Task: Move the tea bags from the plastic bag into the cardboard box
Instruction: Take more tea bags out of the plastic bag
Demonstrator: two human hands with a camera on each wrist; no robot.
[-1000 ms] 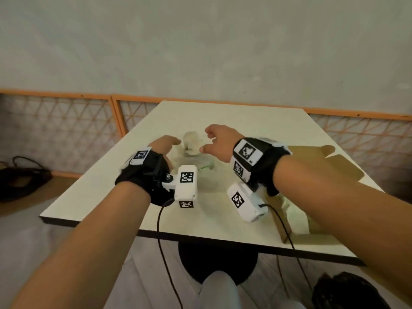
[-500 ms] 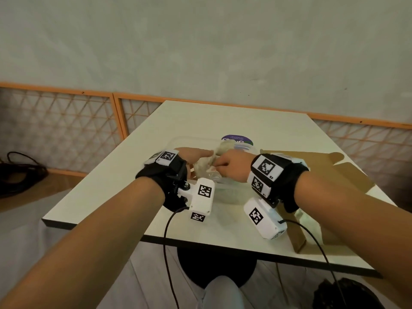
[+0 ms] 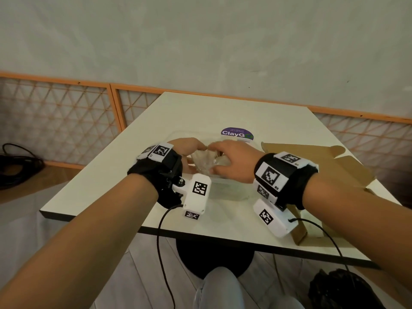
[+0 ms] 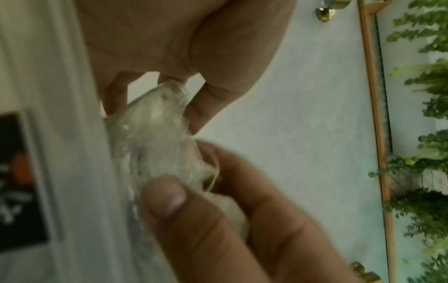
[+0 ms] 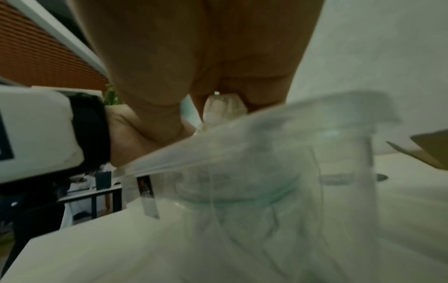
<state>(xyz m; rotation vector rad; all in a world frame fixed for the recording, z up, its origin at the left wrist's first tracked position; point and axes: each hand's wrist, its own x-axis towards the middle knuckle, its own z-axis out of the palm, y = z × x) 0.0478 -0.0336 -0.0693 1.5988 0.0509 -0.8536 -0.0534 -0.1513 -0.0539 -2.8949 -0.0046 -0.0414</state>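
A clear plastic bag (image 3: pixel 206 163) with a purple label (image 3: pixel 237 133) lies mid-table. Both hands pinch its bunched top. My left hand (image 3: pixel 189 152) grips the crumpled plastic (image 4: pixel 157 145) between thumb and fingers. My right hand (image 3: pixel 219 162) pinches the same bunch (image 5: pixel 224 108) from the other side, touching the left hand. Pale tea bags (image 5: pixel 266 193) with greenish strings show blurred through the film, low in the right wrist view. The open cardboard box (image 3: pixel 323 168) lies flat-flapped just right of the right wrist.
The pale table (image 3: pixel 223 110) ends close to me at a dark front edge (image 3: pixel 200 234). Wrist camera cables hang over that edge. An orange lattice fence (image 3: pixel 66 117) runs behind. Black cables (image 3: pixel 15 170) lie on the floor at left, and a dark bag (image 3: pixel 343 291) at lower right.
Both hands have dropped from hovering apart onto the bag and closed together on its top. The plastic between them is now bunched up.
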